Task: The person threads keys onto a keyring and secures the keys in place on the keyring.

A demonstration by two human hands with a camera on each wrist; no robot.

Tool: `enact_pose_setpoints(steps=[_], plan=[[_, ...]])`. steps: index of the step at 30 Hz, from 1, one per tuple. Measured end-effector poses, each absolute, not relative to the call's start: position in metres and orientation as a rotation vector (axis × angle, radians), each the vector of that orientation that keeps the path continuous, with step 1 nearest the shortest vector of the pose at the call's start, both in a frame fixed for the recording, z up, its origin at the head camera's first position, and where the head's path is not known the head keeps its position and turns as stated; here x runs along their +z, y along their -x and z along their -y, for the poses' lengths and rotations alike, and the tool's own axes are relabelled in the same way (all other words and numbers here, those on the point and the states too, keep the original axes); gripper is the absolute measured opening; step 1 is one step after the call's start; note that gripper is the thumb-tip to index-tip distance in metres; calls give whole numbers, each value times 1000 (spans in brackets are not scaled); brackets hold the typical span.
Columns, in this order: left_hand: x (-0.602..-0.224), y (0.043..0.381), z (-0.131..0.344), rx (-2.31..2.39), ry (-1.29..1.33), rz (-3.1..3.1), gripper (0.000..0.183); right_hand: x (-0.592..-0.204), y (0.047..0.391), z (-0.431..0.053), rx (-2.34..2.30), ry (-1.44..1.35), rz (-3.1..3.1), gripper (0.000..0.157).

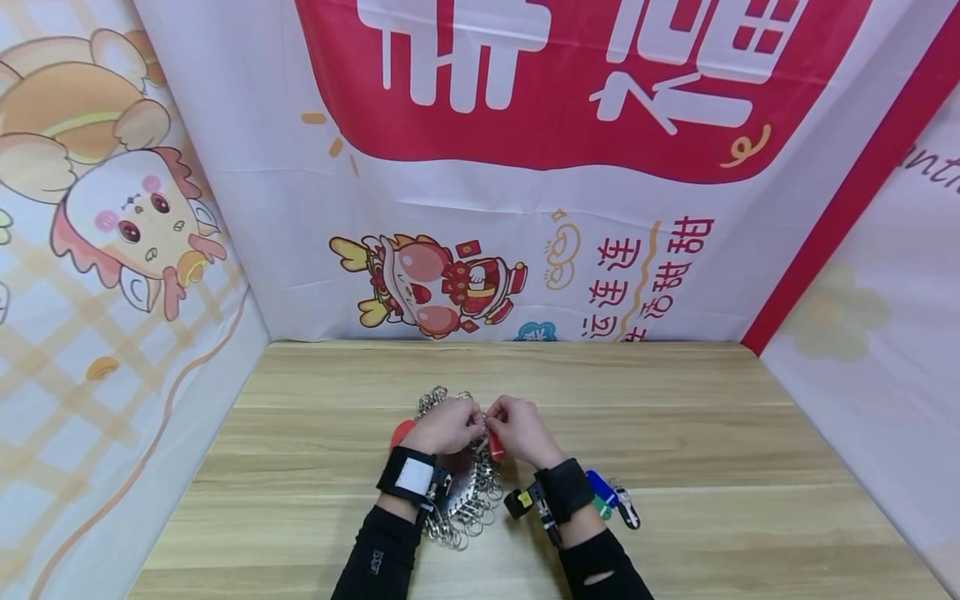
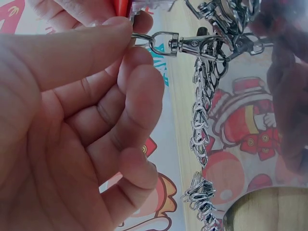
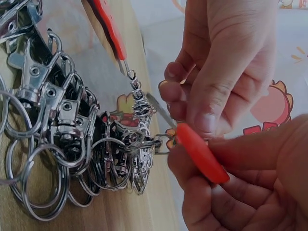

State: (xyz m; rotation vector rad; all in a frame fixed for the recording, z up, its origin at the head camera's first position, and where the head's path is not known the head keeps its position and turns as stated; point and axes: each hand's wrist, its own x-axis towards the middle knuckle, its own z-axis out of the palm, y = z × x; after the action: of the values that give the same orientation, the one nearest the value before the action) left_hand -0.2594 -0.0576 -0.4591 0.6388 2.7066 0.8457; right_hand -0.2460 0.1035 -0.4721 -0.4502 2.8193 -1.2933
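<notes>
In the head view my left hand point(image 1: 450, 425) and right hand point(image 1: 523, 429) meet over a row of metal swivel snap hooks with rings point(image 1: 480, 492). The left thumb and fingers pinch a small metal ring point(image 2: 142, 37) linked to one snap hook point(image 2: 192, 44). Between the thumb and fingers of my right hand is a red key tag point(image 3: 202, 153), held close to that ring. Its connection to the ring is hidden by the fingers. A second red tag point(image 3: 108, 26) hangs by a loop from the row, beside my left hand.
A blue tag point(image 1: 602, 487), a green tag point(image 1: 602, 507) and a black-and-silver key fob point(image 1: 628, 510) lie by my right wrist. Within the row of hooks is a shiny reflecting surface point(image 2: 243, 178). Fabric walls point(image 1: 247, 250) bound the wooden table point(image 1: 712, 433).
</notes>
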Motion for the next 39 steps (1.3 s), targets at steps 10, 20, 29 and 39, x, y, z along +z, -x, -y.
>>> enact_pose_setpoints(steps=[10,20,29,39], plan=[[-461,254,59,888,-619,-2702,24,-471,240,-103,-1321,477,-2785,5],[-462,255,55,914,-674,-2682,14,-468,240,-115,-1310,600,-2667,4],[-449,255,66,937,-594,-2661,10,-448,274,-123,-614,824,-2700,13],[-448,250,60,848,-595,-2678,14,-478,296,-132,-522,688,-2699,8]])
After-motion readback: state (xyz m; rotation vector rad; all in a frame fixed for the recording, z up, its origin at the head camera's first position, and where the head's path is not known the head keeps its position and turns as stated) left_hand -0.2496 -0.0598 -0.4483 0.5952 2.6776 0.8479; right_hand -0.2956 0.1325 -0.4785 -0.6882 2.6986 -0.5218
